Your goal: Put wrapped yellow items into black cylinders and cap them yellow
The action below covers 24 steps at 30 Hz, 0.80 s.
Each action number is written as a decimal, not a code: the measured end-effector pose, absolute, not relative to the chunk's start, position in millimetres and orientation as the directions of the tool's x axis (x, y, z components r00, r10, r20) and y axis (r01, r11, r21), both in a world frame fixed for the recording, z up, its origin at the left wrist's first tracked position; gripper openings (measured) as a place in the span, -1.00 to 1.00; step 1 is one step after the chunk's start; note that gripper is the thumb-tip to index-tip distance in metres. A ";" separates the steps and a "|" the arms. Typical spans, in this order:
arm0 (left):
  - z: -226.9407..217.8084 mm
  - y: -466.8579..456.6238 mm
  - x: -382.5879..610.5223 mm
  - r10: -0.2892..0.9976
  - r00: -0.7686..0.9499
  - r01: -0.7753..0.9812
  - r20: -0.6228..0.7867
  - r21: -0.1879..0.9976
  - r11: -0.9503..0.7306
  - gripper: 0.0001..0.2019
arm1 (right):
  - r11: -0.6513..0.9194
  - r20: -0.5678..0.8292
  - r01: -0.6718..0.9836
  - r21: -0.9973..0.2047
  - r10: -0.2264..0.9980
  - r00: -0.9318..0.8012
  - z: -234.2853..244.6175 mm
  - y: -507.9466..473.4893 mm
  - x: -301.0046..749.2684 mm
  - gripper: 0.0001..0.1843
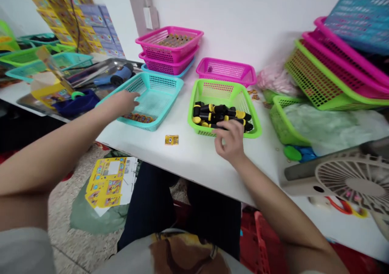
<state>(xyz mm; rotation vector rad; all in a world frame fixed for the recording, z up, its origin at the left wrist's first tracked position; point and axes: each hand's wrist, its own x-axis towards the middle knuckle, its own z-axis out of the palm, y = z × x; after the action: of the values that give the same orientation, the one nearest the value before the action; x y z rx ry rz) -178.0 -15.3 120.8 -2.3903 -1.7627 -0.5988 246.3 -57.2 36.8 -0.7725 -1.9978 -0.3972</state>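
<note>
My left hand [123, 103] hovers over the left side of a turquoise basket [170, 83], fingers a little apart and nothing visible in them. Along the near end of that basket lie small orange-brown printed pieces [139, 118]. My right hand [231, 141] is at the near rim of a lime green basket [255, 122], its fingers closed round a slim black-and-yellow cylinder [216, 127]. Several similar black-and-yellow cylinders [220, 111] lie heaped in the green basket. One small yellow printed card [172, 140] rests on the white table [188, 156] between the baskets.
Stacked pink baskets [170, 55] and a single pink basket [226, 71] stand behind. At the right are tilted stacked baskets [316, 79], a plastic bag [331, 124] and a fan [358, 180]. A metal tray [105, 69] with tools lies left; flattened yellow cardboard [106, 183] is below.
</note>
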 end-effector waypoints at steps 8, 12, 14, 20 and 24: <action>75.3 -114.6 -53.7 0.717 0.659 0.636 0.227 0.340 -0.693 -0.77 | 0.403 0.281 0.880 -0.253 0.901 -0.332 110.5 -0.2 206.3 -0.55; 44.3 -110.3 -52.3 0.829 0.542 0.765 0.140 0.327 -0.555 -0.75 | 0.305 0.119 0.892 -0.332 0.952 -0.281 116.0 21.2 201.6 -0.60; 41.7 -111.7 -55.2 0.851 0.515 0.804 0.098 0.289 -0.520 -0.70 | 0.370 0.267 0.831 -0.415 0.923 -0.277 112.9 20.0 208.5 -0.59; 55.2 -128.2 -52.5 0.873 0.486 0.852 0.029 0.208 -0.481 -0.55 | 0.653 0.682 0.606 -0.454 0.693 -0.236 89.8 -30.8 238.8 -0.64; 51.0 -116.5 -60.3 0.913 0.399 0.825 0.079 0.404 -0.395 -0.72 | 0.777 0.824 0.573 -0.260 0.488 -0.289 59.9 -66.5 254.4 -0.75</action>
<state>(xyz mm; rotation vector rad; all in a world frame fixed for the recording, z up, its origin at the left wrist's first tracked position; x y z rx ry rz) -60.3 -116.5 51.0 -2.8686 -1.8425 -0.5075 254.4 -66.5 59.9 -0.8021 -1.9419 -0.1039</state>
